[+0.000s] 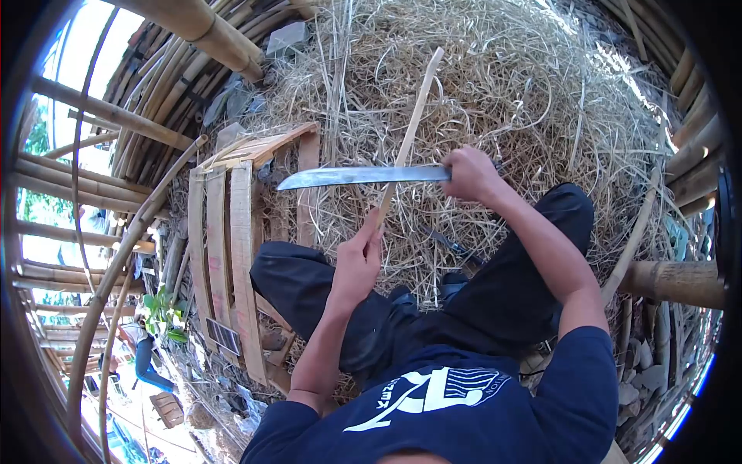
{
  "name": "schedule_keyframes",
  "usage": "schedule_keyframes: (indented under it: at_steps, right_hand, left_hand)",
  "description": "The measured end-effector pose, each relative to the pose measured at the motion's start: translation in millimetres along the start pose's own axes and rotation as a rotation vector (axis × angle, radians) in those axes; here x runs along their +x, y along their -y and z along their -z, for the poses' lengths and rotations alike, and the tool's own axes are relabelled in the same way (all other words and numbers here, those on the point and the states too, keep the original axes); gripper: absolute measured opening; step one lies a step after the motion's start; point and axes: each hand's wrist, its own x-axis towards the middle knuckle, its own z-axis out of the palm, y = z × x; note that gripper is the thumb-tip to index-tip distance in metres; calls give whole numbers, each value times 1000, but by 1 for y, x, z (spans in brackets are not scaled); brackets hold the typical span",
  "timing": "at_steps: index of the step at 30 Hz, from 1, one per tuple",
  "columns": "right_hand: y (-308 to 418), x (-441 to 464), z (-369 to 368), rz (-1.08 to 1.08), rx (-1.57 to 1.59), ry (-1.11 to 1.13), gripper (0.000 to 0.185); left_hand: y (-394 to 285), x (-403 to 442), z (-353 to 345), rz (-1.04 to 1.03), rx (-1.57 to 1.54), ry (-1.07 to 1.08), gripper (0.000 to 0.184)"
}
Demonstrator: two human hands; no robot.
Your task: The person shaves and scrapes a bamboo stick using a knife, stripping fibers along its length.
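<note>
My left hand (pixel 358 261) is closed round the lower end of a thin pale bamboo strip (pixel 417 116), which slants up and away to the right. A long machete (pixel 348 177) lies across the strip, its broad tip pointing left. The machete's near end is in the closed fingers of my right hand (pixel 471 175), which hide the handle. Blade and strip cross a little above my left hand; whether they touch is hard to tell. Below both hands are my bent legs in dark trousers (pixel 325 286).
Pale shavings (pixel 495 85) cover the ground ahead. A slatted wooden crate (pixel 243 255) stands at the left. Bamboo poles (pixel 100 108) rise at the left, and a thick bamboo pole (pixel 676 283) juts in at the right. Another person (pixel 147 356) is at the lower left.
</note>
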Motion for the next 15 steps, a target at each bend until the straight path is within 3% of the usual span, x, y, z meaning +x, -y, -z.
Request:
schedule_keyframes:
  at_steps: [2,4,6,10,15]
  right_hand:
    - [-30,16,-6,-232,33,87,22]
    - [-72,31,1,-523,-95,-96,25]
    - [-97,28,18,-616,5,-82,28]
    - [-96,21,3,-666,185,-173,31]
    - [-45,6,-7,-496,310,-229,32]
  left_hand:
    - [0,-8,5,31,115,40,41]
    - [5,-33,11,72,73,70,41]
    - [7,-49,24,109,56,95,41]
    - [-3,-48,28,195,49,101,41]
    - [-6,-26,26,100,120,35,42]
